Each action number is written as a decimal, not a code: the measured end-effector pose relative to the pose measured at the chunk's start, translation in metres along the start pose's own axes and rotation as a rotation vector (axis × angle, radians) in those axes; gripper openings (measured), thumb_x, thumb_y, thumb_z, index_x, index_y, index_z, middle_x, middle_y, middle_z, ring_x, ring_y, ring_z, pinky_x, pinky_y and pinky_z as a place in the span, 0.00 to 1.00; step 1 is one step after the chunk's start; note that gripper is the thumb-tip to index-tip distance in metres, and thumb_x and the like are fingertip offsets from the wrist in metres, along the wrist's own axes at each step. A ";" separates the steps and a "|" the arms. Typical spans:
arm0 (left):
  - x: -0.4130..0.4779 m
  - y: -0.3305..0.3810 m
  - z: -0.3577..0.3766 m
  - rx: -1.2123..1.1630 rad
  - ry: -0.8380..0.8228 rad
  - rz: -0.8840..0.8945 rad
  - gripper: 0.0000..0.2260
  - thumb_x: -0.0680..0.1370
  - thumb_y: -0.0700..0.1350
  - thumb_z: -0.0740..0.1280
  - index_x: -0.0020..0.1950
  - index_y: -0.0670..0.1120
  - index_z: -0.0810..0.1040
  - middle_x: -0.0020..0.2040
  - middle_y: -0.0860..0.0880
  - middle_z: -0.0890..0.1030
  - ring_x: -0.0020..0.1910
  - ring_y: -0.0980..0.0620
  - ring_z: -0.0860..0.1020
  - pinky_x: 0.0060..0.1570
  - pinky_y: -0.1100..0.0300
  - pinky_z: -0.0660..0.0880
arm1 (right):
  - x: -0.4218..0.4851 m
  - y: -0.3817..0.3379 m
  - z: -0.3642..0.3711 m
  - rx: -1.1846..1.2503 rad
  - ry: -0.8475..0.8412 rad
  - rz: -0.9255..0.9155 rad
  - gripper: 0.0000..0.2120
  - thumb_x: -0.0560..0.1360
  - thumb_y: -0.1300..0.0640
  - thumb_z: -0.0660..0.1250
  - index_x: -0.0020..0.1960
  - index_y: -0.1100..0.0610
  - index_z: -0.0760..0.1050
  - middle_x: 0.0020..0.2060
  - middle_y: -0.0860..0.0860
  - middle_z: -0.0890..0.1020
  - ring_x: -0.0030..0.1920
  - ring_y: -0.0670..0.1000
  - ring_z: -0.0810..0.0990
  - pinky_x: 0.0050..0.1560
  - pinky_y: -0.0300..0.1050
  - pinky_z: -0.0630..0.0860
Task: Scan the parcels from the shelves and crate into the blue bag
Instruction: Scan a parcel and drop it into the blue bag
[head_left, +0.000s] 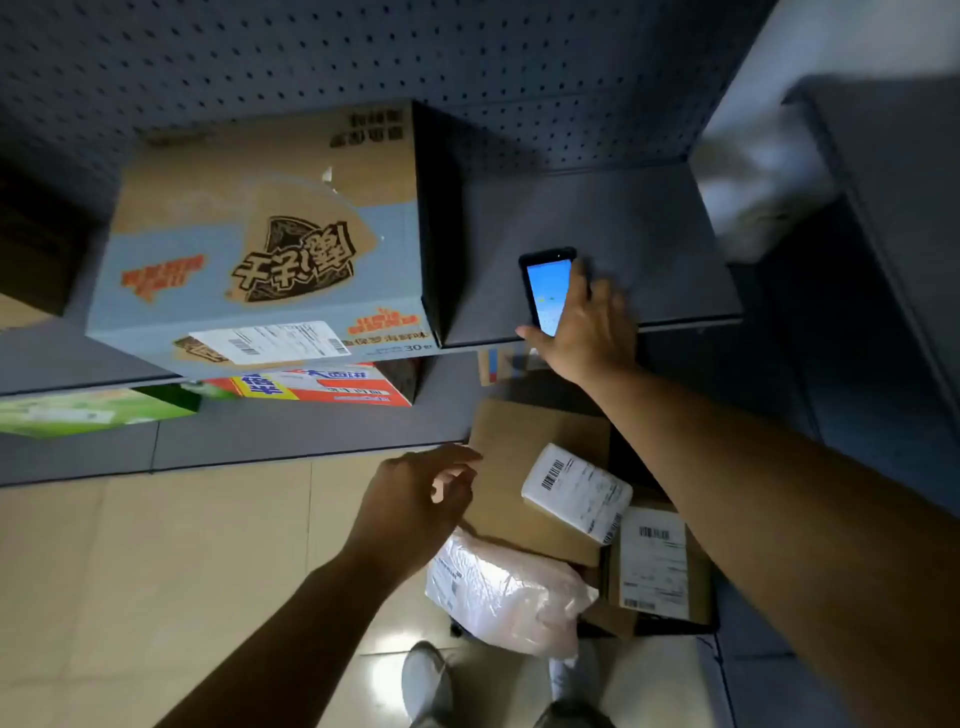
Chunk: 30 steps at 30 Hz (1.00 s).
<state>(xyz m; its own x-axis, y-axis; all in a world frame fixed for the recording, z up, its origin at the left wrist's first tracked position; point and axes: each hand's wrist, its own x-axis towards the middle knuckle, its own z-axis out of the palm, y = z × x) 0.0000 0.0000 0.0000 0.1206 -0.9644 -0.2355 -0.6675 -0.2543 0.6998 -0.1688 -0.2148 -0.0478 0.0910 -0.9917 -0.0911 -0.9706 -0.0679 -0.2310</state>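
Four parcels are sitting piled in a dark crate (680, 627) on the floor. They are a flat brown cardboard box (524, 467), a small white wrapped parcel (576, 493) resting on top of it, a brown box with a white shipping label (660, 561) just beside that, and a pale crinkled plastic mailer (509, 587) at the near side. Above, a large cardboard carton with a blue band (260, 244) is taking up the left of the upper grey metal shelf (597, 218). A red-and-white box (322, 387) and a green box (88, 410) are lying on the shelf below.

The right hand (587, 332) is reaching to the upper shelf's front edge and gripping a black handheld scanner with a lit blue screen (548, 296), thumb on one side, fingers on the other. The left hand (415, 499) is hovering at the flat box's left edge, fingers loosely curled, holding nothing.

Bare shelf is lying open to the carton's right, and beige tiled floor (156, 571) is stretching free left of the crate.
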 end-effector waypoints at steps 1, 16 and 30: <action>-0.002 -0.005 0.005 -0.010 -0.010 -0.018 0.14 0.75 0.52 0.64 0.56 0.59 0.85 0.46 0.66 0.85 0.44 0.68 0.82 0.49 0.62 0.82 | 0.008 -0.003 0.005 -0.020 -0.029 0.042 0.55 0.66 0.28 0.68 0.79 0.56 0.48 0.68 0.62 0.67 0.65 0.63 0.69 0.58 0.59 0.72; 0.019 -0.013 0.048 -0.008 -0.085 -0.098 0.13 0.80 0.40 0.66 0.59 0.53 0.85 0.48 0.59 0.87 0.47 0.64 0.83 0.50 0.82 0.69 | 0.034 0.010 0.015 0.178 -0.161 0.257 0.45 0.63 0.32 0.69 0.70 0.60 0.65 0.66 0.59 0.67 0.65 0.62 0.68 0.59 0.58 0.73; 0.058 -0.056 0.159 0.246 -0.514 -0.064 0.51 0.71 0.50 0.80 0.84 0.50 0.50 0.83 0.47 0.55 0.81 0.44 0.55 0.78 0.52 0.49 | -0.141 0.116 0.033 0.768 -0.324 0.426 0.37 0.75 0.43 0.70 0.77 0.50 0.58 0.71 0.51 0.65 0.53 0.40 0.70 0.32 0.28 0.69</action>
<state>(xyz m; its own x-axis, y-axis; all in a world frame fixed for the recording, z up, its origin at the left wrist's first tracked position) -0.0719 -0.0303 -0.1600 -0.1650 -0.7726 -0.6131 -0.8292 -0.2279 0.5103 -0.2868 -0.0788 -0.0937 -0.0684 -0.8295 -0.5543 -0.5340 0.4997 -0.6820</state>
